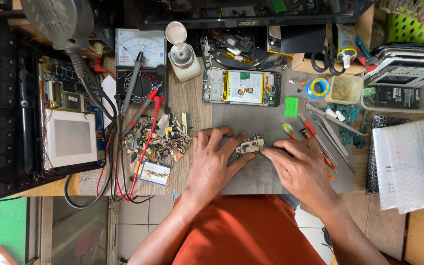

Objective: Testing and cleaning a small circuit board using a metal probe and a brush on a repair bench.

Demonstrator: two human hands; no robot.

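Cluttered wooden workbench [192, 98], grey mat [251, 122]

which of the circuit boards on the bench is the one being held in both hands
The small bare phone circuit board on the grey mat, pinched between left hand and right hand; the others lie untouched.

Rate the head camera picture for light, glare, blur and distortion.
Head view: soft even daylight, only faint shadows under the left hand and right hand; mild glare on the bubble wrap; the small circuit board is sharp; the lamp head is blurred; edges bow slightly.
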